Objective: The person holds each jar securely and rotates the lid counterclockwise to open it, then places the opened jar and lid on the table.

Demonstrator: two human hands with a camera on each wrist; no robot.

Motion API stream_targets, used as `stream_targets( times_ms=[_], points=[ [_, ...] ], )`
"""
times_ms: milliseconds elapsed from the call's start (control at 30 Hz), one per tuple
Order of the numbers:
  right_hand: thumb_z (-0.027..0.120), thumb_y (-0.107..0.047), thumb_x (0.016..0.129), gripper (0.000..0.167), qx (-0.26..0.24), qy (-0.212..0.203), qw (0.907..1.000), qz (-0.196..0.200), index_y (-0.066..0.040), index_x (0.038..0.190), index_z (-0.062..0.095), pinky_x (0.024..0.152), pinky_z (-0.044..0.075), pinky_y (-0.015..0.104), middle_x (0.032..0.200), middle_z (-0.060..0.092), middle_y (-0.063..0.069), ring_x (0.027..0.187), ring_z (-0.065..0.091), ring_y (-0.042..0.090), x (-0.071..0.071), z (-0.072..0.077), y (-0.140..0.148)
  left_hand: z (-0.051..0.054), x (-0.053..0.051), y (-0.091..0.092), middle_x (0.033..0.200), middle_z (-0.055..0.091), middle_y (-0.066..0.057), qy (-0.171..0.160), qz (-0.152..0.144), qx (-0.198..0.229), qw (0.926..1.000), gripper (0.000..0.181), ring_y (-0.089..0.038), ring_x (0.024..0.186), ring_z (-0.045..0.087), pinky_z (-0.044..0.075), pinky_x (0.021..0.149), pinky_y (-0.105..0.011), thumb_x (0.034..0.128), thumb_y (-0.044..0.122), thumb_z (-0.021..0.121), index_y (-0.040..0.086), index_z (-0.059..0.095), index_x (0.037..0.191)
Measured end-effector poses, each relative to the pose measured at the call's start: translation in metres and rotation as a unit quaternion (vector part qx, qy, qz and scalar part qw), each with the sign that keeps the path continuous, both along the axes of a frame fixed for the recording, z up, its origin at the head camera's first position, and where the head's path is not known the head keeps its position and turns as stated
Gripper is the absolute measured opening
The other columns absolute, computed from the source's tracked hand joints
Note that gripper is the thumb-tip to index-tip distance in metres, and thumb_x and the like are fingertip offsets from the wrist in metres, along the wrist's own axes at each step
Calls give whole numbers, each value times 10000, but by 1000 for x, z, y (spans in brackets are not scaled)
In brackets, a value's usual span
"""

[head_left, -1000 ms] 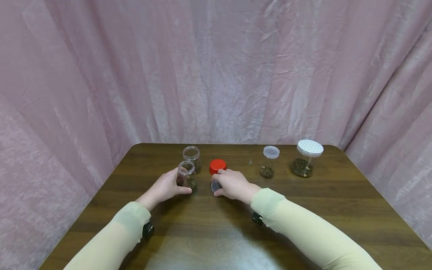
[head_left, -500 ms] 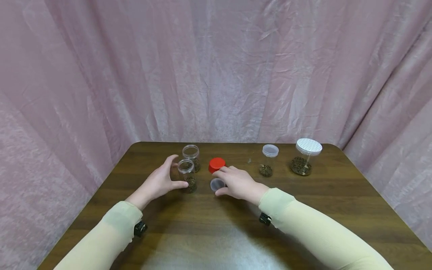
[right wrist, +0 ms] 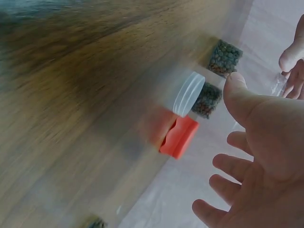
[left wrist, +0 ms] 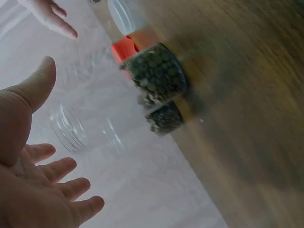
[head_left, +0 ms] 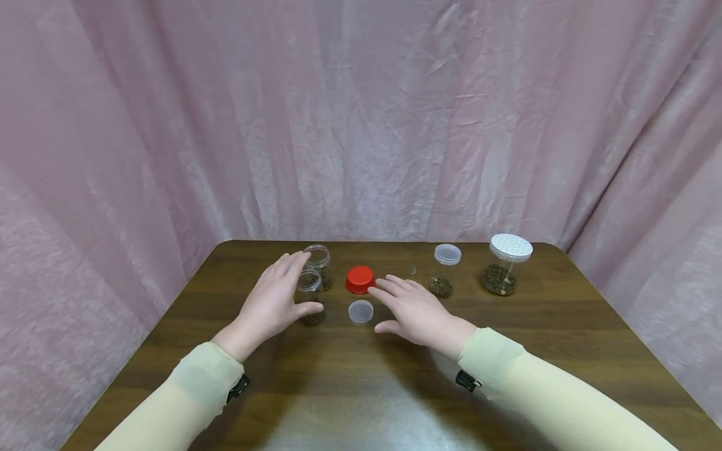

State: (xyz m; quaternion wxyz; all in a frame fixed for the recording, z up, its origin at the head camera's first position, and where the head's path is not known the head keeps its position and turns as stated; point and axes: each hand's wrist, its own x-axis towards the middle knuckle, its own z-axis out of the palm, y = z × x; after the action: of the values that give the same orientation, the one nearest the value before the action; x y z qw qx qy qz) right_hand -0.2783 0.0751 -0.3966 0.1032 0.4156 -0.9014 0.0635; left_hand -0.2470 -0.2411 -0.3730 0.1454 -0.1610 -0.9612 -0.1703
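My left hand [head_left: 267, 310] hovers open beside the nearer clear jar [head_left: 310, 285], thumb apart from the fingers and nothing in its grasp. Dark pellets [left wrist: 156, 76] fill the jar's bottom, and its top has no lid; the hand partly covers it in the head view. Just behind stands a second lidless clear jar [head_left: 318, 257] with similar contents. A translucent lid [head_left: 361, 311] lies on the table to the right of these jars. My right hand [head_left: 417, 319] is held above the table right of that lid, fingers spread, holding nothing. Behind the lid sits a red lid [head_left: 360, 280].
Farther right on the wooden table [head_left: 350, 382] stand a small jar with a translucent lid [head_left: 447, 253] and a wider jar with a white patterned lid [head_left: 510, 245]. A tiny clear scrap [head_left: 413, 270] lies near them. A pink curtain [head_left: 361, 125] hangs behind the table.
My left hand has let go of the nearer jar and risen slightly. My right hand has come off the translucent lid and moved right, its fingers spreading.
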Motion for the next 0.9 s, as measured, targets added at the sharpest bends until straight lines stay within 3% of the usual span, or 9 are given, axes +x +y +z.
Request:
stream_targets(
  times_ms=[433,900],
  points=[
    [835,-474,972,805,7,527,9983,-258,-44,1594,561,1212,404,606,1617,557,193,1526,487,416,12,9,34,2,8,37,1692,466,-187,798,-571,-660,9930,1044,-475,1592,360,278,1270,-665,839,451,977,82,459,1666],
    [834,-468,978,812,-76,737,9950,-668,-47,1610,545,1225,390,603,1636,538,193,1542,467,414,11,19,64,-2,6,78,1719,436,-161,499,-934,-813,9911,999,-440,1610,343,247,1300,-611,899,496,919,83,445,1675]
  ],
)
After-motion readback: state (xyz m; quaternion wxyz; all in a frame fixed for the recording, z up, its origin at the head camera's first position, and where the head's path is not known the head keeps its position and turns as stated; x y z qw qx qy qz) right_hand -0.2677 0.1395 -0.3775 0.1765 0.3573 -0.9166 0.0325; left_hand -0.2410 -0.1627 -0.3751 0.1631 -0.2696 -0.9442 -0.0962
